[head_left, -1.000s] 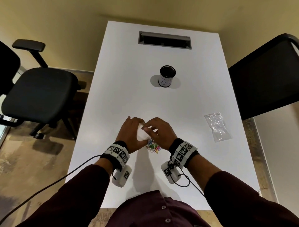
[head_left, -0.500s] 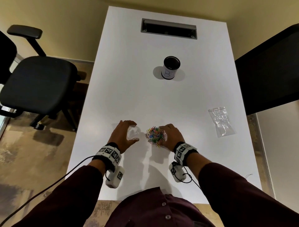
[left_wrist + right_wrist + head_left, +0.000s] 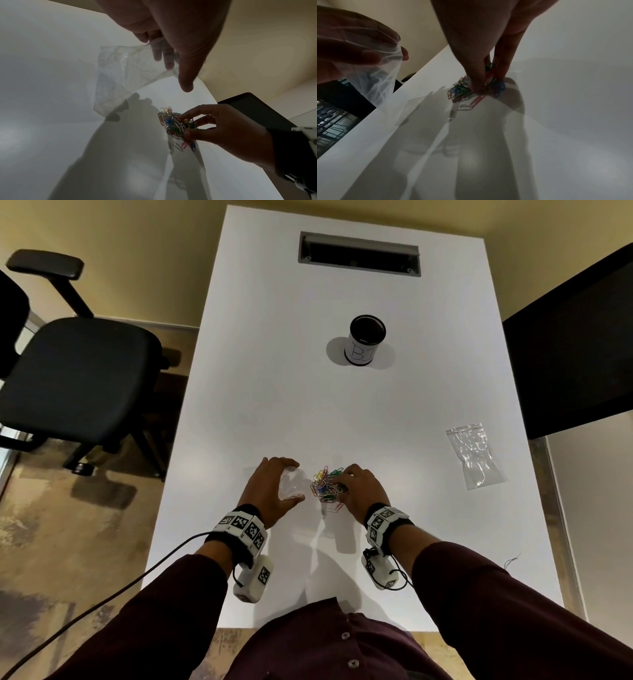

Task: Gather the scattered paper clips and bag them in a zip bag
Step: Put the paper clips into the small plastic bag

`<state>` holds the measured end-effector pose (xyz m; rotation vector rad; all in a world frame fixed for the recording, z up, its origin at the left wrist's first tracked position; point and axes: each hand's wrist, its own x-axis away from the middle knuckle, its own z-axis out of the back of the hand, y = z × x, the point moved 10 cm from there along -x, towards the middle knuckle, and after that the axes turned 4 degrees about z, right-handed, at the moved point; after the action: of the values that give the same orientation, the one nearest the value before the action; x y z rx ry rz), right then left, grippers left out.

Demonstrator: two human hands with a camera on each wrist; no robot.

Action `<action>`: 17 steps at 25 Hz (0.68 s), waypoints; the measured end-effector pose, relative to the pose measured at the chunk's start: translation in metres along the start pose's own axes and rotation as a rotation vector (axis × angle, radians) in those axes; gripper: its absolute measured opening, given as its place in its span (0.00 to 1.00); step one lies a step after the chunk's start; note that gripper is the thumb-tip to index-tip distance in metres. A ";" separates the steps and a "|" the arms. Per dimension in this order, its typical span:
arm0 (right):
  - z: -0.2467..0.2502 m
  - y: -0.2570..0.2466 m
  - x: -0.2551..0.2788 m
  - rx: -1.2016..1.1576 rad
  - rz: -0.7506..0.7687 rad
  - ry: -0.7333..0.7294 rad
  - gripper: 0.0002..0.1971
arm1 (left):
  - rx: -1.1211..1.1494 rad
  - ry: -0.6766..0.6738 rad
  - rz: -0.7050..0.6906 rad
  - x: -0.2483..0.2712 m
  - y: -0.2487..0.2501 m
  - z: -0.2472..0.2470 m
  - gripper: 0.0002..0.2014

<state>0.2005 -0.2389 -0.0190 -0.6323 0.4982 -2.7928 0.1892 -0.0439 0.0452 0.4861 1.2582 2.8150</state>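
Note:
A clump of coloured paper clips (image 3: 326, 486) sits near the front middle of the white table (image 3: 281, 392). My right hand (image 3: 356, 491) pinches this clump (image 3: 175, 125) from the right, thumb and fingers closed round it (image 3: 467, 86). A few clips (image 3: 474, 104) trail onto the table below the clump. My left hand (image 3: 270, 491) holds a clear zip bag (image 3: 292, 485) just left of the clips. In the left wrist view the bag (image 3: 123, 75) hangs from my fingers (image 3: 167, 59) above the table. The bag (image 3: 373, 81) looks empty.
A second clear zip bag (image 3: 474, 455) lies flat at the table's right side. A black cup (image 3: 363, 340) with a white label stands at mid table, with a grey cable slot (image 3: 359, 254) behind it. An office chair (image 3: 72, 378) is on the left, a dark chair (image 3: 575, 354) on the right.
My hands have come apart: the left has drawn the bag to the left, and the right has closed on the clip clump, which now shows between them.

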 end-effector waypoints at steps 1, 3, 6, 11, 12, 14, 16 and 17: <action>0.002 0.001 -0.001 -0.023 -0.005 0.011 0.18 | -0.002 -0.003 -0.001 0.000 0.000 0.000 0.31; 0.007 0.002 -0.003 -0.064 -0.024 0.026 0.14 | -0.008 -0.008 0.004 -0.001 -0.001 0.000 0.31; 0.016 0.004 -0.003 -0.104 -0.066 0.050 0.11 | -0.006 -0.010 0.011 -0.001 -0.003 0.001 0.33; 0.031 0.038 0.003 -0.377 -0.260 0.195 0.12 | 0.003 -0.009 0.029 0.000 -0.008 0.000 0.35; 0.031 0.046 0.005 -0.502 -0.318 0.208 0.13 | 0.005 -0.006 0.028 0.000 -0.009 0.000 0.35; 0.025 0.055 0.013 -0.919 -0.453 0.203 0.14 | 0.006 0.000 0.019 0.000 -0.007 -0.001 0.36; 0.026 0.043 0.021 -1.255 -0.483 0.167 0.13 | 0.013 0.004 0.010 0.000 -0.004 -0.002 0.37; 0.030 0.034 0.024 -1.337 -0.472 0.149 0.12 | 0.021 0.005 0.008 -0.001 -0.003 -0.004 0.37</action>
<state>0.1983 -0.2853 0.0028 -0.7879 2.5688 -2.5025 0.1888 -0.0446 0.0405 0.4859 1.2907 2.8137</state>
